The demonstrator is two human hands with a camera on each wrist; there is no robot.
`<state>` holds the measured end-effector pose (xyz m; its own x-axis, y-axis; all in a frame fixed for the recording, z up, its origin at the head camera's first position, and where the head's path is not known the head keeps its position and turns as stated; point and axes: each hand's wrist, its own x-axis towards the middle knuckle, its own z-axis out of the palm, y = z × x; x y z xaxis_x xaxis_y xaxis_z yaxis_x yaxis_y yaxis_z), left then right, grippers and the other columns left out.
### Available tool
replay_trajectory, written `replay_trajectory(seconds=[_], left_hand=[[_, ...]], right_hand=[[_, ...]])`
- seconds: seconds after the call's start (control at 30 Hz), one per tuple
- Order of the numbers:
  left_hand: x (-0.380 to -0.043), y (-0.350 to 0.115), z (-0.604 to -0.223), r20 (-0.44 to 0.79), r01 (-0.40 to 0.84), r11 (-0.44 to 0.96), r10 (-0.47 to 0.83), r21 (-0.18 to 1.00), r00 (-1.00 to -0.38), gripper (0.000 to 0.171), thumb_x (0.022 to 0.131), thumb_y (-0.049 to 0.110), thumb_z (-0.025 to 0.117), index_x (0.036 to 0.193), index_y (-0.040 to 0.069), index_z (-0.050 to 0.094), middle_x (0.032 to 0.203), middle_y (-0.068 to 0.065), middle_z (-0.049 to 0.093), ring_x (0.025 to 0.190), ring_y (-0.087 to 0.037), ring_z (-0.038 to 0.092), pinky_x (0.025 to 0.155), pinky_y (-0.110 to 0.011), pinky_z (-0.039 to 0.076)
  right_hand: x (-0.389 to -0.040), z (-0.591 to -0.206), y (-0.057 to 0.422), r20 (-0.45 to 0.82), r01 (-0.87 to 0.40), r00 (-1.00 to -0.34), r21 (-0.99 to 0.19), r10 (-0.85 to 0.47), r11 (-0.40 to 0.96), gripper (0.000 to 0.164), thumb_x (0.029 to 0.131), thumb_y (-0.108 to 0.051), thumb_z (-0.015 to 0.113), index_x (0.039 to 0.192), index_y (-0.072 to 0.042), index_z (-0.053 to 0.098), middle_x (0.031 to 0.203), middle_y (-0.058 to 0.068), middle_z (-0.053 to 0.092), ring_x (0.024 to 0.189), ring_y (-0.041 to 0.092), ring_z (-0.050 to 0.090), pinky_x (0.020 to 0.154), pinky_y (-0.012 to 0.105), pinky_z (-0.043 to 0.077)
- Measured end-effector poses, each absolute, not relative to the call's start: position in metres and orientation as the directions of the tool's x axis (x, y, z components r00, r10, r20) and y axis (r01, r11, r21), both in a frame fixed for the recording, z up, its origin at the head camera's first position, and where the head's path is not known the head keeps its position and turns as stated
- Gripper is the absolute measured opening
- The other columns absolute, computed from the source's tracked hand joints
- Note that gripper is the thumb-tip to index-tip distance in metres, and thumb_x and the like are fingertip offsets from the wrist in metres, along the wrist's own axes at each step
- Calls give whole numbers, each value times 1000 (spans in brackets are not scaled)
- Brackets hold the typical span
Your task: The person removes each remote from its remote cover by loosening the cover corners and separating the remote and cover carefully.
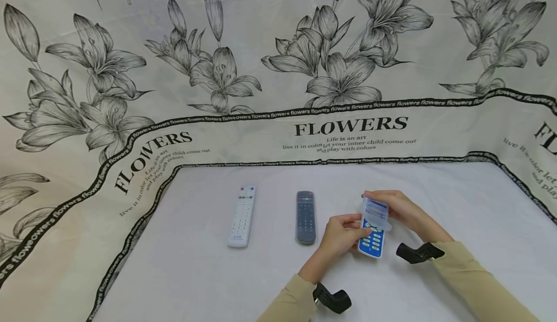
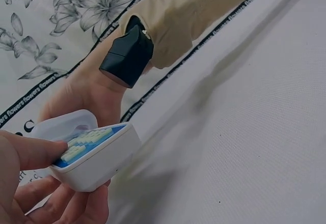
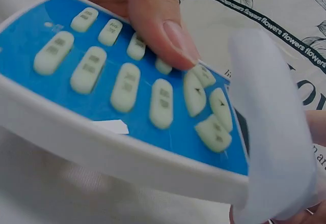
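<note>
My left hand (image 1: 338,235) grips a white remote control (image 1: 371,245) with a blue face and pale buttons, held tilted above the table. Its thumb (image 3: 160,23) presses on the button face, while the other fingers support the underside, as the left wrist view shows. A translucent soft cover (image 1: 376,212) wraps the remote's far end and leaves the lower buttons bare. At that end my right hand (image 1: 403,209) holds the cover (image 3: 272,127), its fingers partly hidden behind it.
On the white tablecloth (image 1: 187,273) lie a white remote (image 1: 241,216) on the left and a dark grey remote (image 1: 306,218) near the middle, left of my hands. A flower-printed cloth (image 1: 243,140) stands behind and at the sides. Each wrist wears a black camera mount (image 1: 332,299).
</note>
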<state>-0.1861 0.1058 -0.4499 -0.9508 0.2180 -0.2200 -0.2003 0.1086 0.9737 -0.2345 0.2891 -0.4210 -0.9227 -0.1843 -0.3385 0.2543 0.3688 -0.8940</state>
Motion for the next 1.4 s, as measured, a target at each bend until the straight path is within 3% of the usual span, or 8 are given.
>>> replay_trajectory(seconds=[0.23, 0.47, 0.9, 1.0, 1.1, 1.2, 1.33, 1.4], left_hand=[[-184, 107, -449, -242, -213, 148, 211, 966, -947, 34, 78, 13, 79, 112, 12, 71, 83, 4, 64, 68, -11, 65, 55, -29, 56], [-181, 108, -455, -226, -193, 176, 192, 965, -955, 36, 78, 14, 79, 113, 13, 71, 81, 8, 64, 64, -7, 61, 49, -22, 50], [-178, 110, -456, -216, -194, 134, 176, 972, -960, 37, 78, 13, 79, 113, 10, 71, 81, 9, 64, 65, -5, 61, 46, -19, 47], [-179, 110, -455, -207, -186, 129, 174, 974, -963, 37, 77, 13, 79, 113, 10, 71, 81, 8, 66, 66, -6, 62, 46, -19, 48], [-179, 109, -455, -199, -177, 136, 174, 975, -964, 37, 78, 13, 79, 114, 9, 70, 81, 8, 66, 67, -5, 63, 46, -19, 47], [-179, 109, -454, -203, -180, 139, 172, 974, -964, 37, 78, 13, 79, 114, 10, 70, 82, 8, 66, 68, -5, 62, 47, -19, 47], [-178, 108, -454, -206, -184, 142, 166, 973, -964, 38, 78, 14, 79, 115, 10, 70, 83, 8, 67, 68, -5, 62, 47, -18, 46], [-177, 108, -453, -200, -177, 147, 166, 973, -966, 38, 78, 14, 78, 116, 10, 70, 83, 8, 68, 67, -5, 62, 47, -18, 47]], right_hand=[[-234, -426, 287, -330, 272, -936, -901, -126, 338, 65, 94, -42, 55, 138, 5, 45, 151, 27, 30, 138, 41, 30, 110, 57, 29], [-231, -430, 286, -311, 272, -948, -905, -74, 327, 62, 93, -41, 58, 134, 5, 50, 149, 25, 36, 135, 38, 34, 110, 54, 30], [-230, -426, 279, -339, 322, -941, -904, -14, 280, 76, 91, -50, 58, 143, 2, 39, 146, 19, 43, 132, 31, 39, 109, 48, 33], [-231, -425, 279, -323, 309, -946, -905, 0, 293, 74, 89, -51, 61, 140, 1, 45, 126, 5, 60, 118, 19, 50, 103, 39, 38], [-232, -425, 279, -323, 314, -946, -908, 12, 280, 74, 87, -52, 63, 138, -1, 47, 109, -12, 62, 104, 7, 53, 100, 36, 39], [-233, -426, 279, -333, 328, -943, -911, 23, 251, 70, 87, -51, 64, 137, -3, 51, 101, -19, 62, 97, 2, 52, 100, 36, 39], [-234, -428, 276, -348, 351, -936, -913, 53, 208, 65, 87, -48, 65, 135, -6, 54, 103, -18, 64, 104, 7, 53, 104, 38, 38], [-235, -428, 274, -355, 360, -933, -914, 64, 187, 66, 88, -47, 64, 137, -5, 50, 117, -6, 65, 117, 16, 52, 109, 42, 35]])
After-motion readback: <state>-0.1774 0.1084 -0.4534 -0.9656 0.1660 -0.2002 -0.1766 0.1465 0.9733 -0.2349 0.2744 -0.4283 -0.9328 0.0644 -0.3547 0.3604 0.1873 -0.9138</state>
